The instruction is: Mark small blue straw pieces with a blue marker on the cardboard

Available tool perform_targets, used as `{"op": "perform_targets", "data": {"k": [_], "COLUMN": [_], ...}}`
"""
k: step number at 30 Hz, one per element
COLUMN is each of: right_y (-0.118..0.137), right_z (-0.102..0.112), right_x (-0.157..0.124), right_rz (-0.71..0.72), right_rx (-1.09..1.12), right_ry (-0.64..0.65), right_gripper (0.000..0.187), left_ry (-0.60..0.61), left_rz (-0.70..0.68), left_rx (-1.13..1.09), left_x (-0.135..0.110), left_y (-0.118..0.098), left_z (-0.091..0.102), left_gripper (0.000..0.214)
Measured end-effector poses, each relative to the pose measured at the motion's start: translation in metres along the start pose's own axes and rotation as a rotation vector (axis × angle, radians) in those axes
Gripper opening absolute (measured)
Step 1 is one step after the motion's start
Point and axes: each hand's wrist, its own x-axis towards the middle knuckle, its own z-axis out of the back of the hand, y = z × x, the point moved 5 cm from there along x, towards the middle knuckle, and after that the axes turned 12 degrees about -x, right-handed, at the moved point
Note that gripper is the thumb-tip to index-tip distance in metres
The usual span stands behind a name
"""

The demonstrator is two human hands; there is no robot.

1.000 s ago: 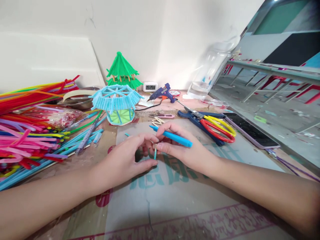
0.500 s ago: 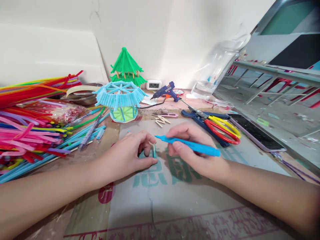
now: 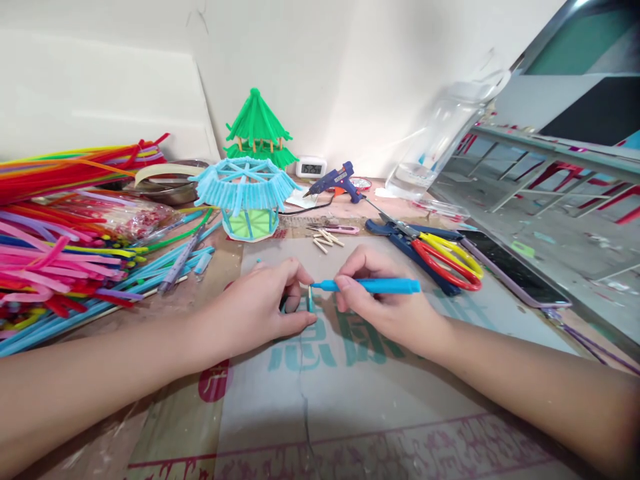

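My left hand (image 3: pixel 260 307) pinches a short wooden stick (image 3: pixel 310 298), partly coloured blue, and holds it upright on the cardboard sheet (image 3: pixel 350 373). A blue marker pen (image 3: pixel 373 286) lies level in my right hand (image 3: pixel 385 300), gripped between thumb and fingers. The pen's tip touches the top of the stick. Both forearms rest low over the table. Just beyond my hands lie several bare wooden sticks (image 3: pixel 325 239).
Piles of coloured pipe cleaners (image 3: pixel 65 233) fill the left side. A blue pavilion model (image 3: pixel 245 197) and a green pavilion model (image 3: pixel 259 130) stand at the back. A blue glue gun (image 3: pixel 335 181), scissors (image 3: pixel 435 250) and a phone (image 3: pixel 510 267) lie to the right.
My right hand let go of the stick, drew the pen back to the right, then levelled it so its tip meets the stick. The left hand kept the stick upright.
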Motion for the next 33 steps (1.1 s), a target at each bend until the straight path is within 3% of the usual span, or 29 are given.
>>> {"op": "perform_targets", "data": {"k": [15,22,29,33], "right_y": [0.0012,-0.0006,0.0035,0.0035], "right_z": [-0.0031,-0.0016,-0.0023,-0.0021], "right_x": [-0.0024,-0.0012,-0.0024,-0.0019], "right_rz": [-0.034,-0.044,-0.016,-0.025], "right_rx": [-0.006,0.003,-0.024,-0.026], "right_ry": [0.079,0.006,0.092,0.074], "right_gripper": [0.015,0.014,0.015,0.015], "left_ry": [-0.002,-0.009,-0.007,-0.001], "left_rz": [0.004,0.010,0.003,0.003], "left_rx": [-0.012,0.004,-0.002,0.001], "left_x": [-0.0005,-0.0003,-0.0012,-0.0016], "left_y": [-0.0020,-0.0013,-0.0013,-0.0009], "left_z": [-0.0006,-0.0004,-0.0007,-0.0015], "left_gripper": [0.029,0.028,0.029,0.029]}}
